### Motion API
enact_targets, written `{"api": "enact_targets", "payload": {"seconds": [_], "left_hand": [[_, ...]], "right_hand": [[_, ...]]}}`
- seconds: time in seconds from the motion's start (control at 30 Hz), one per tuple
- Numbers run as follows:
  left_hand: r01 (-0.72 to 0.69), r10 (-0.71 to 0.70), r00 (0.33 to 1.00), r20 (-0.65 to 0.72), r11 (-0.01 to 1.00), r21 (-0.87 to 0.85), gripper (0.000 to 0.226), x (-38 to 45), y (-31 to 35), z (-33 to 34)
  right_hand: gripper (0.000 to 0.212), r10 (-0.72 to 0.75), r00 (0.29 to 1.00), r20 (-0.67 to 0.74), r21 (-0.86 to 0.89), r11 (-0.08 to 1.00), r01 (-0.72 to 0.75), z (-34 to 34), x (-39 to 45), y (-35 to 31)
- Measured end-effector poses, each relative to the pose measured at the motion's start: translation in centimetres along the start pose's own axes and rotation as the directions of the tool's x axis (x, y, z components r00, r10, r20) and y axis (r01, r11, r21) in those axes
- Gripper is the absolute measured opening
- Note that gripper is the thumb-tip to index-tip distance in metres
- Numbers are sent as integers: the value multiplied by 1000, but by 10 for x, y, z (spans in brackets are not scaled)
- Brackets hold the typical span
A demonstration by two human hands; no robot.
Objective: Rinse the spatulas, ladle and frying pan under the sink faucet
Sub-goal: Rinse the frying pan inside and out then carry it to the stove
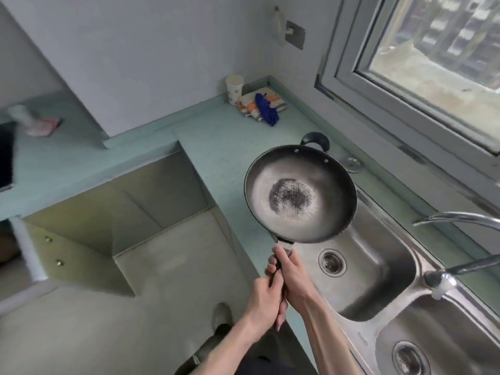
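Frying pan (300,194): dark metal, round, shallow-sided, with a worn pale ring and a blackened patch at the centre of the bowl; a small loop helper handle (316,139) on the far rim. Held level in the air, over the counter edge and the left end of the steel sink (359,290), not under the faucet (460,219)

Long handle: dark, mostly hidden by the hands

Right hand (290,277): wrapped round the handle close to the bowl

Left hand (263,300): gripping the same handle just behind

Handling, judged: rigid and probably heavy toward the bowl, hence two hands; likely slippery once wet. Best hold looks to be the long handle, with the loop handle as a second point when tipping out water

No spatulas or ladle visible
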State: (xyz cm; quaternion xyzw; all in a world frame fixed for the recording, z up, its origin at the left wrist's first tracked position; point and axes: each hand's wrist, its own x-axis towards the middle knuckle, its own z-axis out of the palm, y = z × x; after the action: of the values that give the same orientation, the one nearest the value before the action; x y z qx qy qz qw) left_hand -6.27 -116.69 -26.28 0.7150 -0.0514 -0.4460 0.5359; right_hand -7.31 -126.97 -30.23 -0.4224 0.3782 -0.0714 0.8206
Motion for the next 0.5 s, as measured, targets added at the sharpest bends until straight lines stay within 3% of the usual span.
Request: {"api": "enact_targets", "payload": {"seconds": [0.2, 0.33, 0.5], "left_hand": [[-71, 61, 971, -229, 997, -34, 57, -22, -6, -41], [-114, 85, 924, -372, 992, -56, 52, -32, -4, -89], [-150, 89, 866, -492, 985, -85, 50, -49, -7, -160]], "right_hand": [[17, 86, 989, 120, -67, 995, -79, 62, -4, 10], [26, 170, 944, 282, -96, 984, -149, 119, -2, 12], [33, 230, 905, 359, -270, 953, -135, 203, -5, 25]]}}
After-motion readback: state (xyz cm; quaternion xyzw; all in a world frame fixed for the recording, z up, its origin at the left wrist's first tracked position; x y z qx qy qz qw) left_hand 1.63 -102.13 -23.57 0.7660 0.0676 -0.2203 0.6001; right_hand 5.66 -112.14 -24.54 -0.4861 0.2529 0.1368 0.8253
